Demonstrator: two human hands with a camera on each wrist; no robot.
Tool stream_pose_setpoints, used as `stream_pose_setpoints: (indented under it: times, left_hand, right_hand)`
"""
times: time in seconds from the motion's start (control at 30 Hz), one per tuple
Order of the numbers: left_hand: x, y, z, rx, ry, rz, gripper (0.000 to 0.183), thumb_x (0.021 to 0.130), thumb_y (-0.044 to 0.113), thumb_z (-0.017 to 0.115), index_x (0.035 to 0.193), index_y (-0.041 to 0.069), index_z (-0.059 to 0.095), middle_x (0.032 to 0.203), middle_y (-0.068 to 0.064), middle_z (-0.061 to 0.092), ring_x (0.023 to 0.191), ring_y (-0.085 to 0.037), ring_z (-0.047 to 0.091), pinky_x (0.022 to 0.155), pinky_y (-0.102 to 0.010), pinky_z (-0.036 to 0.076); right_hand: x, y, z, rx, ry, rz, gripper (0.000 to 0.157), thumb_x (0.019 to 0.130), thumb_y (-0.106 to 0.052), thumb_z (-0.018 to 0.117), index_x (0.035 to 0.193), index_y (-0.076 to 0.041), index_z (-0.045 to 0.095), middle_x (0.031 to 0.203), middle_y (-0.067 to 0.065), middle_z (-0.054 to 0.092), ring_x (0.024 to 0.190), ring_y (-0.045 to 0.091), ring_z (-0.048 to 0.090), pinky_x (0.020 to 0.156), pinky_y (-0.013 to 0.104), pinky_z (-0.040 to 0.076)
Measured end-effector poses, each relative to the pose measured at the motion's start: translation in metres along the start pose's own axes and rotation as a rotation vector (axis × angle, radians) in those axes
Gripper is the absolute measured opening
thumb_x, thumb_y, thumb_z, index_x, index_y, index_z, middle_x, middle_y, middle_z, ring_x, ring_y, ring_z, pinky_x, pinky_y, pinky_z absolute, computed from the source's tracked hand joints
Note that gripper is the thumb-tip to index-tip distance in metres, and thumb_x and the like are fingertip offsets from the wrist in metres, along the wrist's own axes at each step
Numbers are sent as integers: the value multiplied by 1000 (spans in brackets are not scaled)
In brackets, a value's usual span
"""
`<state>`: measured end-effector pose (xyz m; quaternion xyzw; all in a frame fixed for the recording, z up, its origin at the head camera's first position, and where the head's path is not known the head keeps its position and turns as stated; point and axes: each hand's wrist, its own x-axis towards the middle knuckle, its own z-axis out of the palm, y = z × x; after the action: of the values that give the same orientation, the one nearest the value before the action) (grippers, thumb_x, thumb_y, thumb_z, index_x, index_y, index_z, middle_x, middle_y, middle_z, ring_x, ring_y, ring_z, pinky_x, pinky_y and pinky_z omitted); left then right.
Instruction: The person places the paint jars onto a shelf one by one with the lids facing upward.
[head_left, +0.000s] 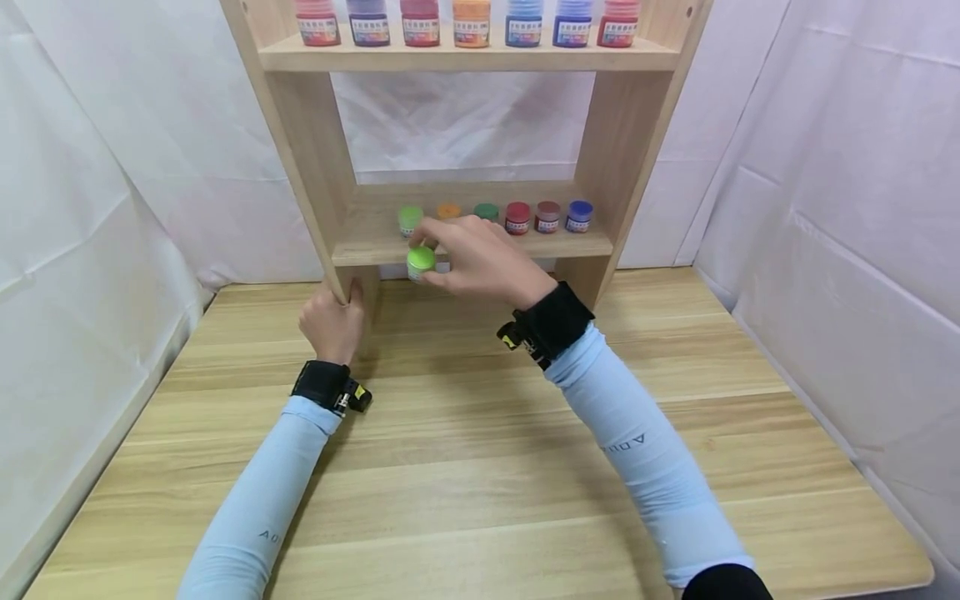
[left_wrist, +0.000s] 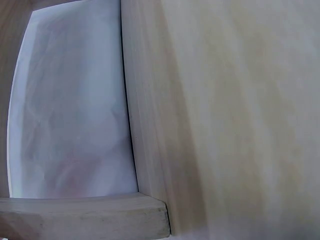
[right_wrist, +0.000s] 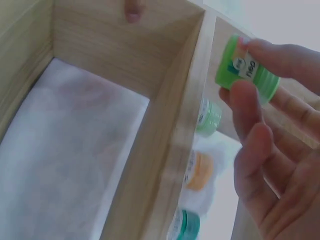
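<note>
My right hand [head_left: 480, 258] pinches a small light-green paint jar [head_left: 421, 261] by its side, in front of the lower shelf board [head_left: 472, 248]. The right wrist view shows that jar [right_wrist: 245, 70] between thumb and fingers, its label towards the camera. Low on the left side panel [head_left: 311, 167] of the wooden shelf unit, my left hand [head_left: 335, 325] holds the panel's front edge. One of its fingertips [right_wrist: 133, 12] shows inside the bottom compartment in the right wrist view. The left wrist view has only wood and a white sheet, without that hand's fingers.
On the lower board stands a row with another light-green jar [head_left: 410, 219], an orange jar [head_left: 449, 211], a dark-green jar [head_left: 487, 212] and several red to blue ones. Several larger jars [head_left: 471, 23] line the upper board [head_left: 465, 58]. White cloth [head_left: 847, 167] surrounds the wooden table [head_left: 480, 467].
</note>
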<state>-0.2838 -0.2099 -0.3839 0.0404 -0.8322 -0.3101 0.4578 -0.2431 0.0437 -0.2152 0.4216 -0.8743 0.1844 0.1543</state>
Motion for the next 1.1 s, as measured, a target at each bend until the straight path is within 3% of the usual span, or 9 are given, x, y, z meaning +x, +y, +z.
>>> stream_pose_setpoints:
  times: [0.2,0.43,0.67,0.9,1.1]
  left_hand:
    - [-1,2,0,1,-11,-7,31,96,29,69,84,2,62,71,-23,68,62,-44,61,55,-55,40]
    - [0,3,-1,4,5,6,32,96,29,68,83,0,62,68,-23,65,62,-46,60,56,-57,40]
    - [-1,2,-1,10,13,18,34,96,30,68,80,1,60,66,-22,63,60,-46,58,55,-57,40]
    - [-1,-1,0,7,5,11,34,96,32,68,82,2,61,68,-22,65,60,-46,59,56,-58,41]
    - [0,-1,0,0,2,4,33,95,31,70,83,1,63,72,-23,68,64,-47,62,57,-58,42]
  right_hand:
    - [17,-10,10,-38,41,-4,31,96,-26,73,124,-14,65,112,1,74,96,16,70,76,31,55]
    - [32,-19,21,-89,64,43,31,99,-24,69,128,-16,64,109,1,71,82,16,65,64,32,53]
    - [42,-22,28,-82,73,69,35,100,-20,66,135,-14,64,120,5,73,91,19,68,72,35,56]
    - [50,-25,34,-174,92,64,35,102,-12,59,136,-13,67,136,6,67,103,22,72,74,33,57]
    - [56,-25,41,-239,153,63,35,101,-8,58,133,-13,70,133,5,67,87,19,72,63,30,53]
